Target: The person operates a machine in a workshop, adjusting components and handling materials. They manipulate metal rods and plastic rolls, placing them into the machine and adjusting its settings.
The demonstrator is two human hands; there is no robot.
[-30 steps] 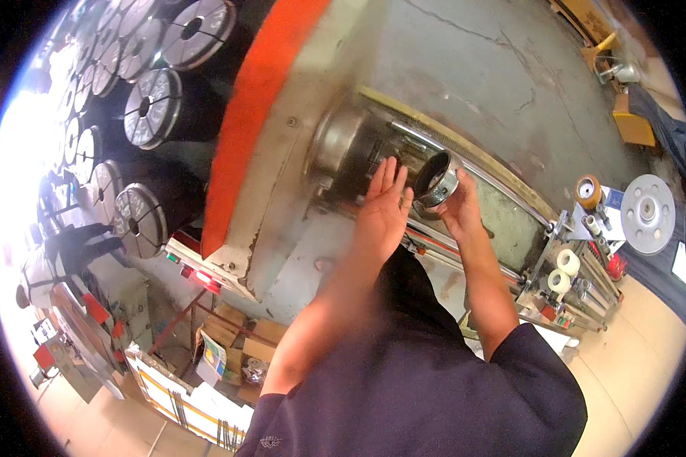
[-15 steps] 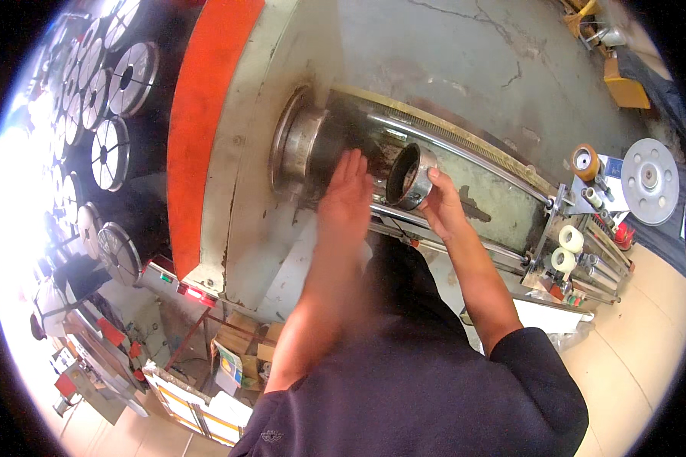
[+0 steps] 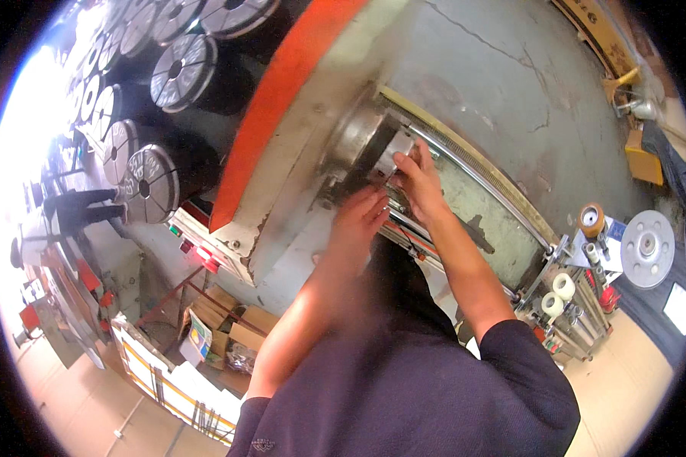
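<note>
One big machine body [image 3: 297, 175], grey-white with an orange band [image 3: 282, 99] running along its upper edge, is filling the middle of the view, and a long bed with rails [image 3: 480, 175] is stretching away from it toward the right. Several black spools with slotted metal faces [image 3: 149, 183] are standing in a row to the left of the machine. A round metal chuck [image 3: 362, 145] is sticking out of the machine's face where the bed begins. Both bare forearms are reaching up from the lower edge toward that chuck. The right hand [image 3: 419, 179] is lying against a short metal sleeve [image 3: 396, 152] sitting at the front of the chuck, its grip narrow with fingers curled on the sleeve's rim. The left hand [image 3: 362, 221] is hovering just below the chuck, blurred, fingers half bent; I cannot tell whether its grip is touching anything. Far right, a grey disc [image 3: 648, 247] and two white tape rolls [image 3: 558, 293] are resting on a cluttered rack.
</note>
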